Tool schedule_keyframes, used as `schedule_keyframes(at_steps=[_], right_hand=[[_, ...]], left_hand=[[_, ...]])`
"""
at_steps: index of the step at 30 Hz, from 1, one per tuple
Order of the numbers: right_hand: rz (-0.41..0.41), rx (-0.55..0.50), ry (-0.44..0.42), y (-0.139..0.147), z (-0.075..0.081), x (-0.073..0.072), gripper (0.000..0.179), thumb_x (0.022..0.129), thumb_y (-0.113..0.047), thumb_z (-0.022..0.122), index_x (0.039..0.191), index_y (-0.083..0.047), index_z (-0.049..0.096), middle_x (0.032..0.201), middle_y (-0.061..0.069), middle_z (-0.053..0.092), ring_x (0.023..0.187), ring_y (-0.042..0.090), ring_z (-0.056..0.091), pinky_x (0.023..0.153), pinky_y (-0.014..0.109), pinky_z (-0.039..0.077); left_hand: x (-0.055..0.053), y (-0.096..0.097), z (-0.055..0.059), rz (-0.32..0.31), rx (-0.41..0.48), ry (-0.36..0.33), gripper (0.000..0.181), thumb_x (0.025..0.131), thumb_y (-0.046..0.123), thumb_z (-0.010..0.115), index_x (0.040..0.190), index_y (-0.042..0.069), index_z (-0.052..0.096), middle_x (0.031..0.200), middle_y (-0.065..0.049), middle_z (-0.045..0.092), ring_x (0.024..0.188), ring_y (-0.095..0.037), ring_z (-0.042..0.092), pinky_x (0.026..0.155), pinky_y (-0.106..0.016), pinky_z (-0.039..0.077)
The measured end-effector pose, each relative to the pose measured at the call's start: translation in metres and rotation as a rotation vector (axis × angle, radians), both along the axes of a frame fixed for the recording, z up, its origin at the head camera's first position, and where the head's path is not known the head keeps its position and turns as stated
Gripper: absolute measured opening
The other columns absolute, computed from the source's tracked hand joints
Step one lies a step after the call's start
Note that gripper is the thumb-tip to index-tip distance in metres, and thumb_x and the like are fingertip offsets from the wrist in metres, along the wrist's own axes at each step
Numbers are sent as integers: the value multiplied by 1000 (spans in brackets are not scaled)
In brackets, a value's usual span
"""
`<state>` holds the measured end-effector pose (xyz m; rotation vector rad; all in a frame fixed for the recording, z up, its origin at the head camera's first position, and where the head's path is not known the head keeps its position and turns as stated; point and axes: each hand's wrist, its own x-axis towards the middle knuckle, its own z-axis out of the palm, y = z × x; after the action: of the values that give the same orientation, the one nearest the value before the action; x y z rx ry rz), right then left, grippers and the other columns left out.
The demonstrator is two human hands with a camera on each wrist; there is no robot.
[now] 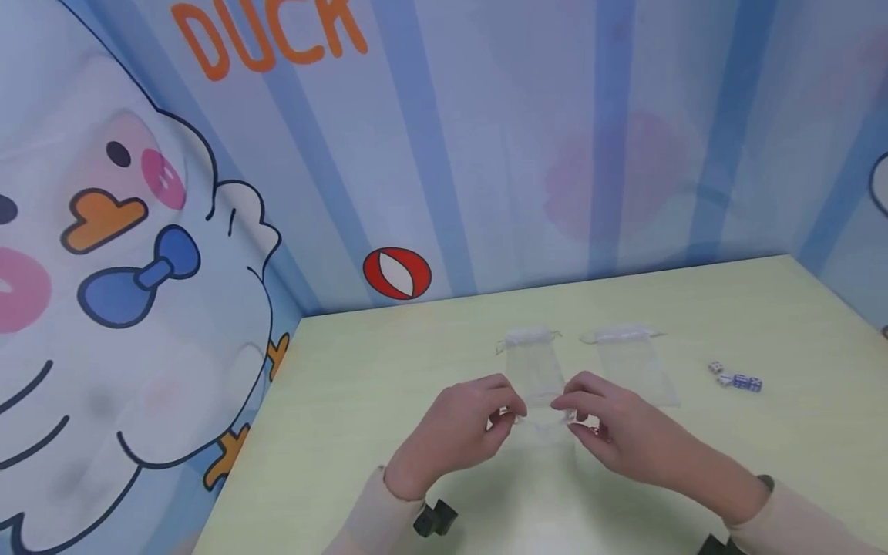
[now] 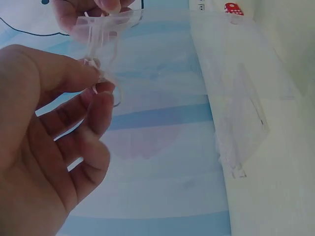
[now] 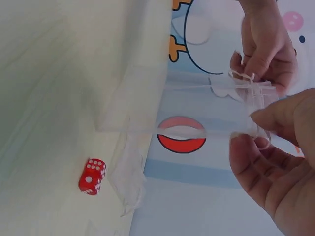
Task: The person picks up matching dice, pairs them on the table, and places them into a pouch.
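A sheer, see-through drawstring pouch is stretched between both hands, held up off the table by its gathered top edge. My left hand pinches one corner of that edge between thumb and fingers, with a loop of cord by the fingertips. At the other corner my right hand pinches the edge and its cord. Through the fabric in the right wrist view, the pouch looks flat. Red dice with white pips sit on the table below; in the head view the right hand mostly hides them.
Two more sheer pouches, a left one and a right one, lie flat beyond the hands. Further right are white dice and blue dice. A printed cloth wall borders the pale table.
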<state>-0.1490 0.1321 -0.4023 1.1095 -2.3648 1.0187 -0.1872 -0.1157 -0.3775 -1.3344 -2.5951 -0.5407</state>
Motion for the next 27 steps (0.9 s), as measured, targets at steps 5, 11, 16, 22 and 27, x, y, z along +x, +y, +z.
schedule_keyframes(at_steps=[5, 11, 16, 22, 27], right_hand=[[58, -51, -200, 17, 3, -4, 42, 87, 8, 67, 126, -6, 60, 117, 7, 54, 82, 6, 59, 57, 23, 53], [-19, -57, -369, 40, -4, -12, 32, 94, -10, 68, 126, -9, 59, 113, 5, 61, 82, 10, 63, 61, 28, 55], [-157, -18, -558, 51, -31, -24, 26, 96, -14, 66, 119, -2, 64, 88, 2, 61, 67, 14, 57, 54, 29, 49], [-237, 191, -622, 55, -64, -29, 23, 86, -10, 73, 107, -1, 70, 78, -4, 56, 67, 11, 49, 60, 27, 44], [-212, 185, -602, 51, -70, -32, 15, 85, -9, 72, 100, -7, 71, 76, -5, 56, 66, 10, 49, 60, 27, 44]], left_hand=[[-2, 0, 1, 22, 22, 4, 13, 93, 8, 64, 94, 14, 75, 90, 6, 66, 65, -1, 49, 60, -10, 41], [-2, -2, 1, 19, 24, 13, 14, 92, 7, 63, 93, 13, 75, 89, 6, 66, 65, 0, 50, 60, -11, 41], [-2, -3, -2, 14, 26, 12, 14, 92, 6, 62, 92, 14, 73, 88, 7, 65, 66, 0, 50, 59, -11, 41], [-1, -1, -6, 4, 32, 16, 15, 91, 5, 62, 92, 15, 73, 88, 8, 65, 64, 1, 48, 56, -11, 38], [0, -1, -7, 10, 49, 18, 15, 90, 4, 62, 92, 14, 74, 88, 7, 66, 64, 0, 48, 56, -11, 38]])
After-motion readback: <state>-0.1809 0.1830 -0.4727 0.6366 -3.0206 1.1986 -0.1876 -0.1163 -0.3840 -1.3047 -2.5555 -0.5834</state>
